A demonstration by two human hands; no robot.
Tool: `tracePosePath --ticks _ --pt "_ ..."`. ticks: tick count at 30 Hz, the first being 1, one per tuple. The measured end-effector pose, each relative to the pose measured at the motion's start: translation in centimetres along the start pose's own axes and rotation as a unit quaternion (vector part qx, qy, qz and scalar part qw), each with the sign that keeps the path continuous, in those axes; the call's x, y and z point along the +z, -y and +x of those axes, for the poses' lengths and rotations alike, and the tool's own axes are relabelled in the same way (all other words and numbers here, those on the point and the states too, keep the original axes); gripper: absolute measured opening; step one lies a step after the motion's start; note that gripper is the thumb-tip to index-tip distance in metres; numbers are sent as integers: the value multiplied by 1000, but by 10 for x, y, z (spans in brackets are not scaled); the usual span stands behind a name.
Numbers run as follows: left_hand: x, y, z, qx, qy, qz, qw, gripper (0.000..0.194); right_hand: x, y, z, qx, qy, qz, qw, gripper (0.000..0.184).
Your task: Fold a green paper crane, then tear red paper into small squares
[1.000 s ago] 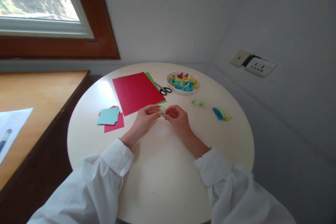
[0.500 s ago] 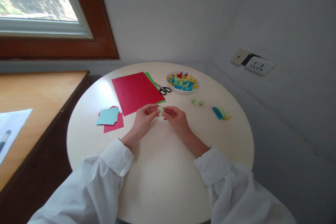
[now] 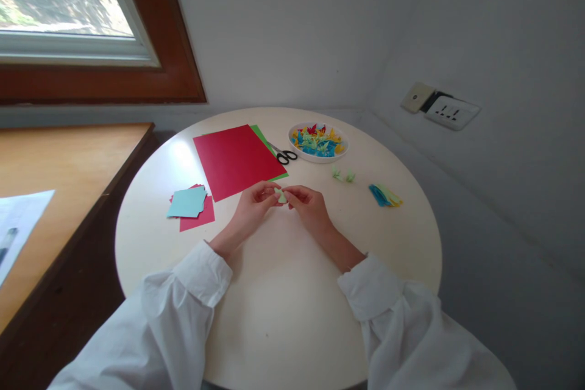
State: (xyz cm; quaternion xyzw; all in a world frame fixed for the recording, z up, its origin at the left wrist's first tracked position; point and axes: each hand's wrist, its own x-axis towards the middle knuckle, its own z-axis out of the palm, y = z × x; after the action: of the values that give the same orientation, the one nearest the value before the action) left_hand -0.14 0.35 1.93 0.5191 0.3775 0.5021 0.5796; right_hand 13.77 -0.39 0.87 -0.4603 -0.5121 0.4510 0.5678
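A small piece of pale green folded paper (image 3: 281, 196) is pinched between my two hands, above the middle of the round white table (image 3: 283, 317). My left hand (image 3: 256, 202) is closed on its left side, thumb and fingertips together. My right hand (image 3: 307, 200) grips its right side in the same way. My fingers cover part of its folds. Just beyond my left hand lies a large red paper sheet (image 3: 237, 161) over a green sheet (image 3: 261, 136). Two small pale green folded paper pieces (image 3: 342, 175) rest to the right, beyond my right hand.
Black-handled scissors (image 3: 283, 156) lie beside the sheets. Behind stands a white dish (image 3: 319, 159) of colourful folded paper pieces. Light blue square papers (image 3: 187, 202) sit on pink ones at left. A bundle of blue, green and yellow strips (image 3: 385, 195) lies at right.
The pale green paper has turned slightly between my fingertips and shows a different, more triangular face. My hands have stayed almost in place, and the things on the table have not moved.
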Motion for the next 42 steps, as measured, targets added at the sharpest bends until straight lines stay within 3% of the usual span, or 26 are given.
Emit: tracePosePath --ticks 9,15,20,29,36,42 --pt "-1 2 1 22 -27 14 999 31 0 -6 3 11 -11 25 1000 18" --pt "1 1 0 2 -29 29 999 31 -1 -5 3 -9 -44 7 999 18" --pt "0 1 0 7 -42 39 998 25 -1 -3 1 -28 -37 -19 999 15" --pt "-2 5 3 22 -65 9 998 27 3 -6 0 -4 -28 20 999 22" --pt "-3 9 2 30 -33 61 997 25 1 -6 2 -15 -41 10 999 20" --pt "-4 19 1 23 16 100 995 38 -1 -7 3 -27 -54 -9 998 20"
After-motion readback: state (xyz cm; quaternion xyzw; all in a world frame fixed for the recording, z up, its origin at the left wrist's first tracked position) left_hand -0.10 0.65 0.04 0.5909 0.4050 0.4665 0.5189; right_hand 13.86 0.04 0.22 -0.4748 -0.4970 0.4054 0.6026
